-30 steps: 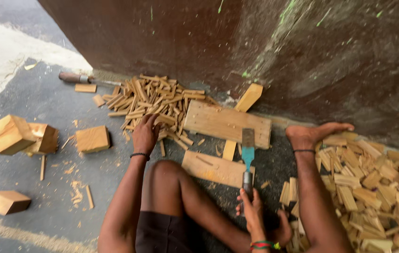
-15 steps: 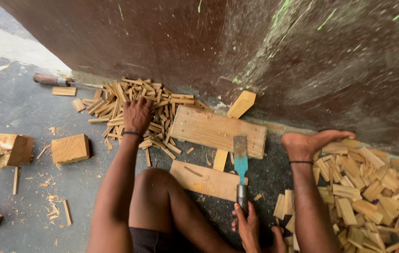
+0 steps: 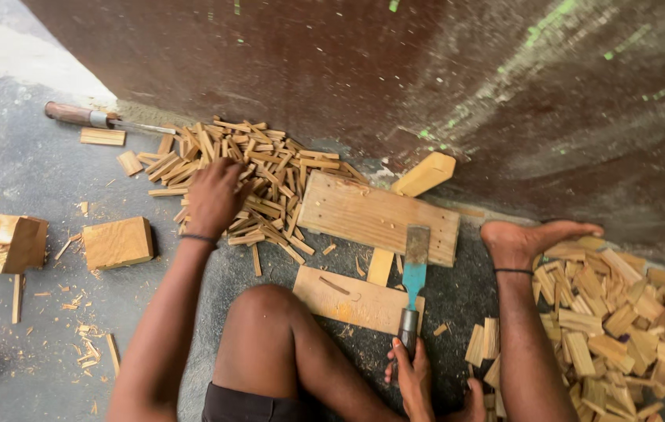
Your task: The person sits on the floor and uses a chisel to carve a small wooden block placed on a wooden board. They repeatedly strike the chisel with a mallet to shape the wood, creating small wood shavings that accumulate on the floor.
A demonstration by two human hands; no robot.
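left hand [image 3: 211, 195] is palm down on the pile of small wood sticks [image 3: 246, 176], fingers spread into the sticks, touching them; cannot tell if any stick is actually gripped. thin dark band on that wrist. right hand [image 3: 413, 375] is low in frame, fingers wrapped round the handle of a chisel [image 3: 413, 273], clamped on it. chisel has a blue shank and a wide flat blade; blade tip rests on the flat wood board [image 3: 375, 215] lying beside the wall. a second, smaller board [image 3: 352, 297] lies just under the chisel shank, near the bent knee. a short pale wood strip [image 3: 380, 266] sits between the 2 boards. person's foot [image 3: 532, 238] is planted right of the boards, toes toward the wall, touching a second heap of cut wood pieces [image 3: 629, 320] at far right. a wedge-like block [image 3: 424, 173] leans at the wall base behind the big board. left side of floor: square wood block [image 3: 117, 242], more chunky blocks [image 3: 0, 242] at frame edge, scattered chips. another tool w/ brown handle [image 3: 82, 116] lies by the wall, well apart from both hands.
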